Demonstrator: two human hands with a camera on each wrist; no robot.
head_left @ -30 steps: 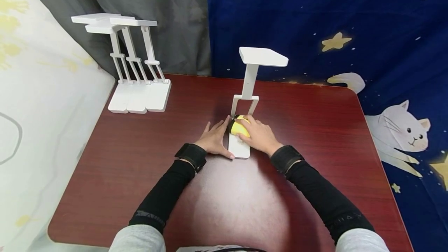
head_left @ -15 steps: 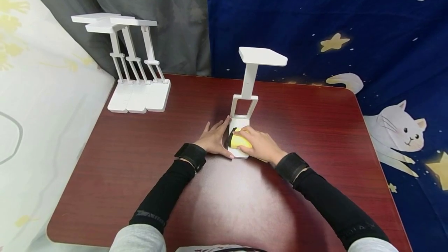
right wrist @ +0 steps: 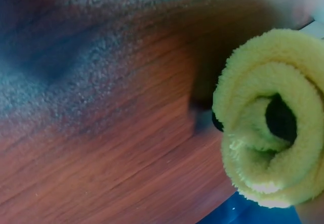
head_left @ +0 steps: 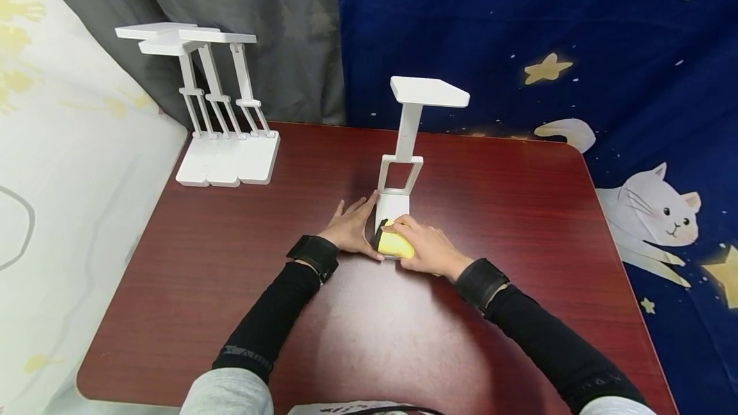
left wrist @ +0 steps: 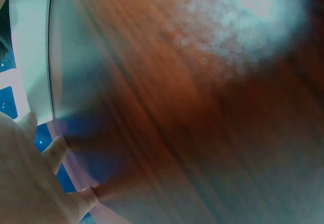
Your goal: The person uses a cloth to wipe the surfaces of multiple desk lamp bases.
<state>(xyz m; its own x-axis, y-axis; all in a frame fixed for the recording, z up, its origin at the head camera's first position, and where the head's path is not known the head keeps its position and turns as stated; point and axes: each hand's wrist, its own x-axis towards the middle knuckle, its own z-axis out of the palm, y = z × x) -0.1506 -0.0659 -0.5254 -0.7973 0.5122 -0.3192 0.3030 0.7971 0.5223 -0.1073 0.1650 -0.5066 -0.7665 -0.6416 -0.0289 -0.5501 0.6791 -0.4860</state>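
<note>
A white folding stand (head_left: pixel 408 130) with a flat top plate, a hinged frame and a long flat base (head_left: pixel 393 205) stands upright at mid-table. My left hand (head_left: pixel 350 230) has its fingers and thumb spread along the base's left side, the thumb at the near corner. In the left wrist view, fingertips of that left hand (left wrist: pixel 30 178) lie by the base's edge. My right hand (head_left: pixel 429 248) grips a folded yellow cloth (head_left: pixel 395 246) with a dark edge, on the near end of the base. Fuzzy and rolled up, the cloth (right wrist: pixel 253 62) shows in the right wrist view; the right fingers are mostly hidden there.
Several similar white stands (head_left: pixel 230 159) are lined up side by side at the back left of the reddish-brown table (head_left: pixel 507 210). A grey curtain (head_left: pixel 288 37) and a blue starry curtain (head_left: pixel 490 31) hang behind. Something pale with a black cable (head_left: pixel 369 410) lies at the near edge.
My right hand has drawn the yellow cloth toward me along the base, from near the hinge to the near end. The left hand has stayed in place.
</note>
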